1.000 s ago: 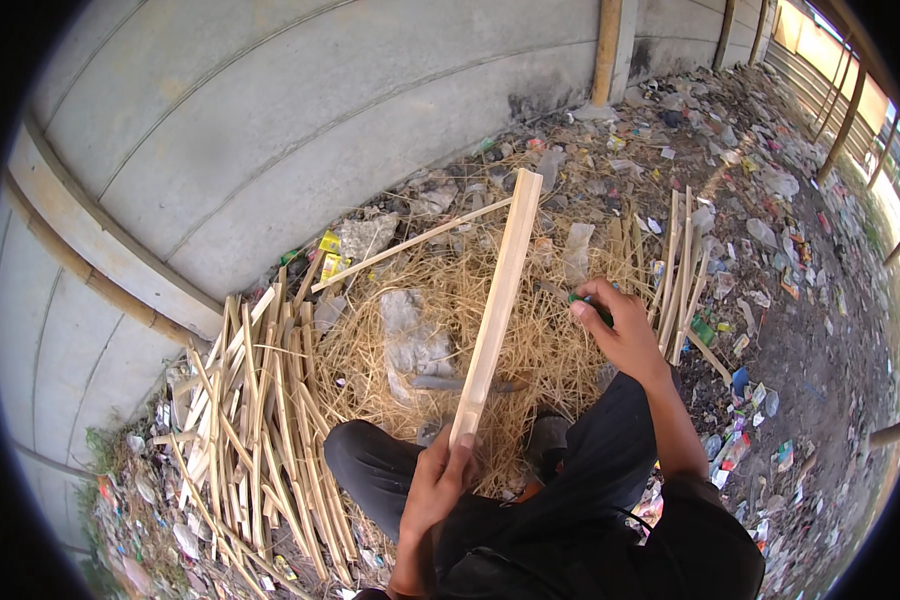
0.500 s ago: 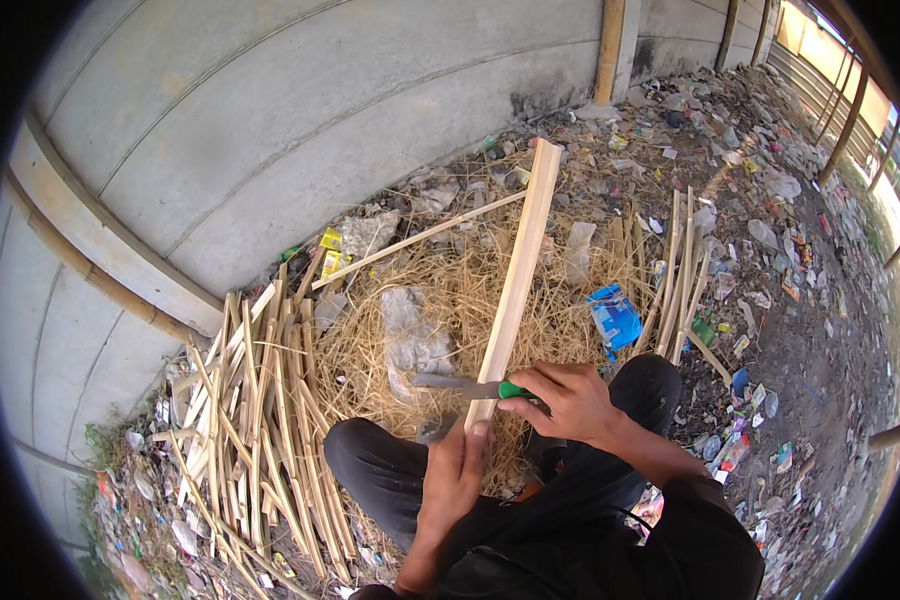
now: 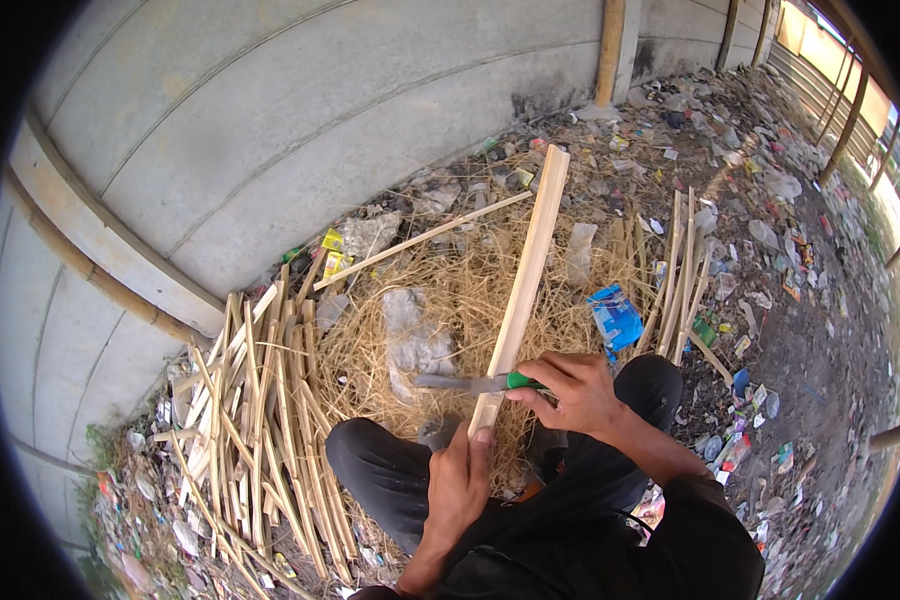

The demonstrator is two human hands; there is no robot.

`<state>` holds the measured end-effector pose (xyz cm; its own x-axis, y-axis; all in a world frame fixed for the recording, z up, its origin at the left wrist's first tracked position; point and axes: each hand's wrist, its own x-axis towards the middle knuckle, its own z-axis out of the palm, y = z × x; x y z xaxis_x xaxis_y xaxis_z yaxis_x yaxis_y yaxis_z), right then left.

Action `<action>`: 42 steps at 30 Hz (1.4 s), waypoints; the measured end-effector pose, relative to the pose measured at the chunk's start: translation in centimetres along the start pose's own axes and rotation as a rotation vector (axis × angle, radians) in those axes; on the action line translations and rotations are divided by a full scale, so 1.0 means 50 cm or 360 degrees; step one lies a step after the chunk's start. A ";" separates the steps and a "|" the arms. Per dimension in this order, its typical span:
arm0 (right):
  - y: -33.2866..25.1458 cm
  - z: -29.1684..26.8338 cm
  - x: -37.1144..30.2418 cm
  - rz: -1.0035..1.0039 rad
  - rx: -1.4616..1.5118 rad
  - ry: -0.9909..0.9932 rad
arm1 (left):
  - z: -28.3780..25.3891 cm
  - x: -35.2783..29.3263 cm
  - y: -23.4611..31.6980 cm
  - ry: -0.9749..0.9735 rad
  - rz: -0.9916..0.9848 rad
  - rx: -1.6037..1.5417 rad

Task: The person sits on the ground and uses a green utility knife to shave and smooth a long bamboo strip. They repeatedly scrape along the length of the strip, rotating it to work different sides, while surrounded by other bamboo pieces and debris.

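Observation:
My left hand (image 3: 460,480) grips the near end of a long pale bamboo slat (image 3: 526,278) that points away from me, over a heap of dry shavings (image 3: 470,300). My right hand (image 3: 570,390) is closed on the green handle of a knife (image 3: 470,382). Its grey blade lies across the slat's near end and sticks out to the left. My dark-trousered legs are folded below both hands.
A pile of split bamboo strips (image 3: 260,400) lies to my left, and a few more strips (image 3: 675,270) to the right. A concrete wall (image 3: 270,120) rises behind. A blue wrapper (image 3: 615,315) and scattered litter cover the ground on the right.
My right hand came back from the shavings at the right and took up the knife. It now holds the blade across the slat's near end. The left hand kept its grip.

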<state>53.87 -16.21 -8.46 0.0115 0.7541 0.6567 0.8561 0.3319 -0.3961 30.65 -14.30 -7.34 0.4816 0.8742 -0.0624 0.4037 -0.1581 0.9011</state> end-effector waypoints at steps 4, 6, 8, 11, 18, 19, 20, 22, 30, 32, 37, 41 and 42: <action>0.059 -0.014 0.027 0.0109 -0.0137 0.0288 | -0.007 -0.017 -0.015 -0.0051 0.0004 0.0080; 0.140 -0.077 0.062 0.0568 -0.0247 0.0400 | -0.008 -0.054 -0.035 -0.0164 -0.0063 0.0105; 0.192 -0.124 0.074 0.0607 -0.0333 0.0530 | -0.008 -0.087 -0.046 -0.0228 -0.0083 0.0112; 0.150 -0.108 0.041 0.0521 -0.0112 0.0433 | -0.011 -0.085 -0.049 -0.0214 -0.0087 0.0073; -0.005 -0.003 -0.027 0.0069 0.0088 -0.0051 | -0.004 -0.008 -0.013 -0.0063 0.0092 0.0083; -0.015 0.004 -0.030 0.0061 0.0103 -0.0067 | -0.001 0.000 -0.007 -0.0044 0.0130 0.0073; -0.021 0.013 -0.029 0.0004 0.0121 0.0024 | 0.001 0.003 -0.003 -0.0023 0.0167 0.0058; -0.027 0.006 -0.028 0.0052 0.0108 -0.0022 | 0.009 0.006 -0.015 0.0029 0.0218 0.0184; -0.020 -0.006 -0.017 0.0037 0.0011 -0.0011 | 0.018 0.002 -0.023 0.0151 0.0303 0.0364; -0.011 -0.010 -0.015 0.0044 -0.0010 -0.0011 | 0.019 -0.001 -0.022 0.0198 0.0361 0.0349; -0.010 -0.010 -0.002 -0.0034 -0.0028 0.0061 | 0.006 -0.004 -0.024 0.0126 0.0254 0.0426; 0.003 -0.008 0.001 -0.0042 -0.0046 0.0093 | 0.000 -0.004 -0.021 0.0127 0.0262 0.0432; 0.003 -0.009 0.004 -0.0053 -0.0058 0.0088 | -0.001 -0.005 -0.022 0.0128 0.0269 0.0428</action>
<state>54.22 -16.29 -8.09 0.0102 0.7101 0.7040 0.8746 0.3350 -0.3505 30.04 -14.30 -8.29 0.5006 0.8571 0.1219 0.5196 -0.4101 0.7495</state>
